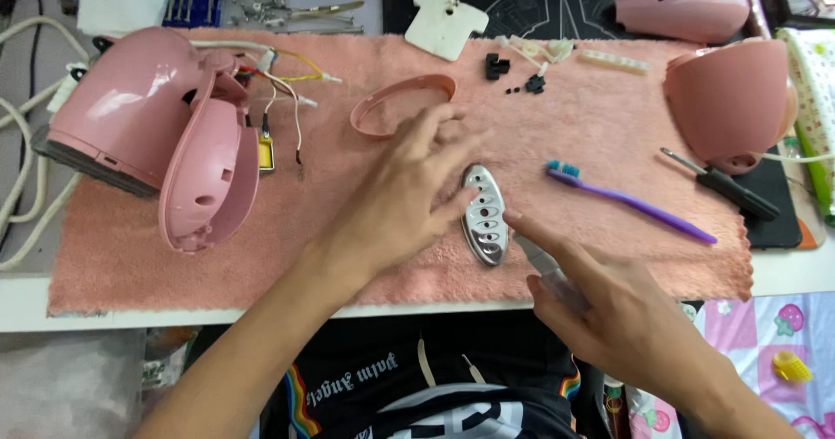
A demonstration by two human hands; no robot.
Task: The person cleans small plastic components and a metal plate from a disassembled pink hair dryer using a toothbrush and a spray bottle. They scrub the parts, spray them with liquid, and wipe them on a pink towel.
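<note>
Metal oval plate [484,214]: thin, stiff, slick; grip by long edges; left hand [409,197] spread, fingertips touching it; right hand [609,308] pointing, clasping something blurred, unidentifiable.

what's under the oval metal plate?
The oval metal plate lies on the pink towel. The left hand covers its left edge; anything beneath the plate is hidden.

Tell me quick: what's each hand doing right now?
Left hand: open, fingertips on the oval metal plate.
Right hand: index finger touching the plate, gripping a clear object; cannot tell what.
</note>
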